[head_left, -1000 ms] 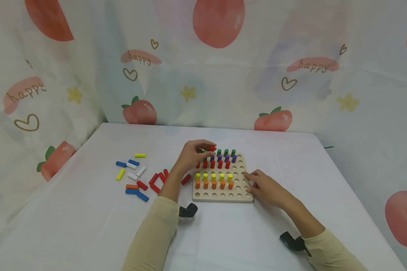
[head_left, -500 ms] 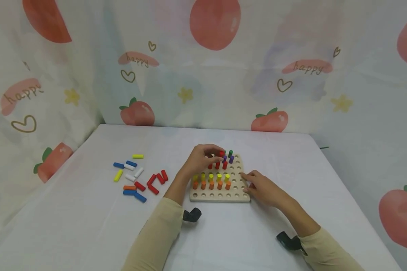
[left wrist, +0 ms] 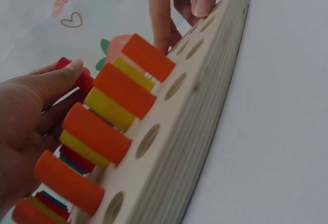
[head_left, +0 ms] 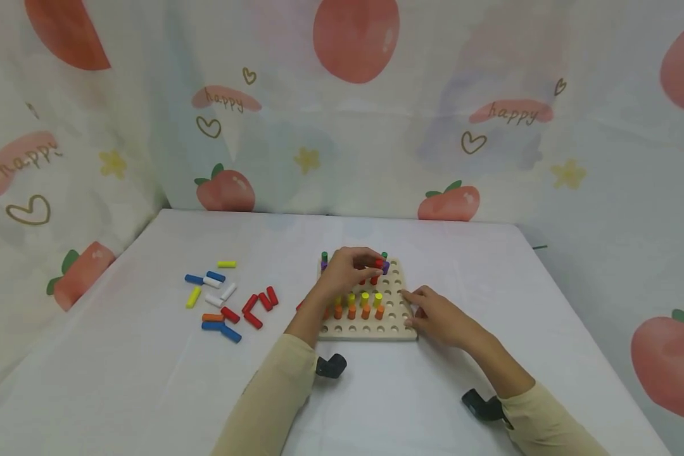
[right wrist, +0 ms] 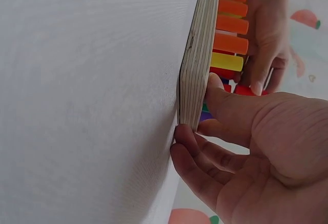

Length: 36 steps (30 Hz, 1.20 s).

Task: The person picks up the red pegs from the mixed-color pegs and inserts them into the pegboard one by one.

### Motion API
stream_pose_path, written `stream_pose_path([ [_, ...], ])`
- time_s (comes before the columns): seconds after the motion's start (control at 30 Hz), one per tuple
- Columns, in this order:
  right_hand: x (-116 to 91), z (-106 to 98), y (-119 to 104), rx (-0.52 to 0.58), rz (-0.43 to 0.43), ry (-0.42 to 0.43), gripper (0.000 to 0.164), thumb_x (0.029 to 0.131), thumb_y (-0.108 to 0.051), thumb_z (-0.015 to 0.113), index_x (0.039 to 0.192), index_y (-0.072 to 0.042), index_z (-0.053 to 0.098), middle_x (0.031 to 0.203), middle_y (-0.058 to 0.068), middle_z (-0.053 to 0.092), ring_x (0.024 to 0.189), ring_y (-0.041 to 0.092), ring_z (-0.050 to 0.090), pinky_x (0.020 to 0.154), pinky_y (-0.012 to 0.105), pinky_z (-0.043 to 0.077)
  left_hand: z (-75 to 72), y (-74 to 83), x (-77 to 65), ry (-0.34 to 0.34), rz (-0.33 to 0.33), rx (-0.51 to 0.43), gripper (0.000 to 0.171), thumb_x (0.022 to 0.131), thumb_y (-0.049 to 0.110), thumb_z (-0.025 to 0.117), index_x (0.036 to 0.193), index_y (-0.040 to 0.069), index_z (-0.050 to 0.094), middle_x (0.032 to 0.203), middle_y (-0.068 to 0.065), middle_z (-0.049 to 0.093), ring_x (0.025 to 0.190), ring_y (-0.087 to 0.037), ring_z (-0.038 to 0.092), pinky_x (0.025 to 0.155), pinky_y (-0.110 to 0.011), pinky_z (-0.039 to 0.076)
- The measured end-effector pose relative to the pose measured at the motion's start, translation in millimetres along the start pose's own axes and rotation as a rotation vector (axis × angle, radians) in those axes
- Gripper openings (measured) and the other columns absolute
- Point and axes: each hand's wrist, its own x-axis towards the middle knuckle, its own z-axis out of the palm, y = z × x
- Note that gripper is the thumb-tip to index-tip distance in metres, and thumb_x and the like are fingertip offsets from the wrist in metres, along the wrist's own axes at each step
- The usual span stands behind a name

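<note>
My left hand (head_left: 346, 273) is over the back part of a wooden pegboard (head_left: 396, 316), pinching a red peg (left wrist: 82, 79) between thumb and fingers. The held peg is close to the purple peg (head_left: 386, 268) at the right end of its row; I cannot tell whether it touches a hole. My right hand (head_left: 441, 316) grips the board's right edge, thumb on the top face and fingers at the side. Upright orange pegs (head_left: 351, 312) and yellow pegs (head_left: 365, 299) fill front rows. Red, purple and green pegs behind are partly hidden by the left hand.
Loose pegs lie on the white tabletop (head_left: 148, 354) left of the board: several red pegs (head_left: 253, 321), blue pegs (head_left: 230, 334), white pegs (head_left: 228, 291), yellow pegs (head_left: 193, 297) and an orange one (head_left: 213, 317). A printed cloth (head_left: 342, 145) hangs behind.
My left hand has moved right across the back of the board with the red peg still pinched. The right hand stays at the board's edge. The head view has shifted slightly.
</note>
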Motion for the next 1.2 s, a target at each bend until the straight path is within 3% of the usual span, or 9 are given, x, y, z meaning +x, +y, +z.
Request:
stream_pose_path([
  [0.13,1,0,-1,-0.001,-0.005,0.000,0.060,0.097,-0.015,0.075,0.148,0.005,0.051,0.114,0.011,0.056,0.086,0.017,0.052,0.072,0.031,0.049,4.2,0.4,2.3,0.017,-0.011,0.007,0.025,0.096,0.017,0.076,0.120,0.011,0.075,0.105,0.005,0.074,0.088,-0.012,0.067,0.070,-0.027,0.057],
  [0.37,2,1,-2,-0.008,-0.016,0.001,0.060,0.097,-0.015,0.075,0.147,0.006,0.051,0.113,0.011,0.056,0.086,0.016,0.053,0.072,0.030,0.049,4.2,4.7,2.9,0.041,-0.044,0.003,0.029,0.094,0.019,0.078,0.121,0.010,0.075,0.105,0.008,0.074,0.094,-0.009,0.069,0.086,-0.025,0.056],
  [0.53,1,1,-2,-0.005,-0.009,-0.003,0.061,0.096,-0.015,0.076,0.148,0.006,0.051,0.113,0.011,0.056,0.086,0.016,0.052,0.072,0.030,0.049,3.2,8.6,4.0,0.034,-0.048,0.004,0.030,0.094,0.019,0.078,0.122,0.008,0.075,0.105,0.008,0.074,0.095,-0.008,0.069,0.089,-0.026,0.055],
  [1.2,1,-1,0,-0.004,0.003,-0.003,0.061,0.097,-0.015,0.075,0.149,0.005,0.050,0.116,0.012,0.056,0.086,0.017,0.053,0.072,0.030,0.050,14.2,5.6,10.3,-0.031,-0.032,0.018,0.027,0.096,0.014,0.075,0.123,0.008,0.075,0.105,0.007,0.074,0.094,-0.009,0.068,0.082,-0.024,0.057],
])
